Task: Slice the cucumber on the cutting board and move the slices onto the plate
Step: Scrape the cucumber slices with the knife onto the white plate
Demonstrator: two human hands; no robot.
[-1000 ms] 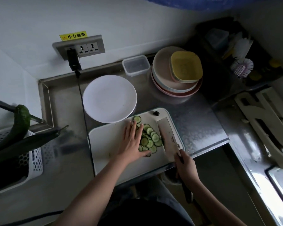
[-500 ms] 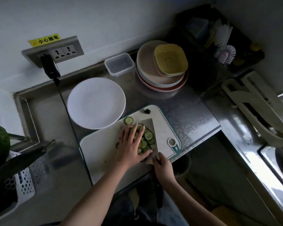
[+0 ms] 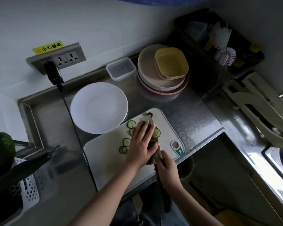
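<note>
Cucumber slices (image 3: 155,133) are being pressed against the flat of a knife (image 3: 149,120) by the left hand (image 3: 141,143), fingers straight, while the handle is being gripped by the right hand (image 3: 166,167) at the near edge of the board (image 3: 104,160). Loose slices (image 3: 126,144) are being left on the board, and the plate (image 3: 98,107) just beyond is standing bare. The load is likely at risk of being spilled if the blade is tilted in the lift, and the left fingers of being nicked by the edge.
</note>
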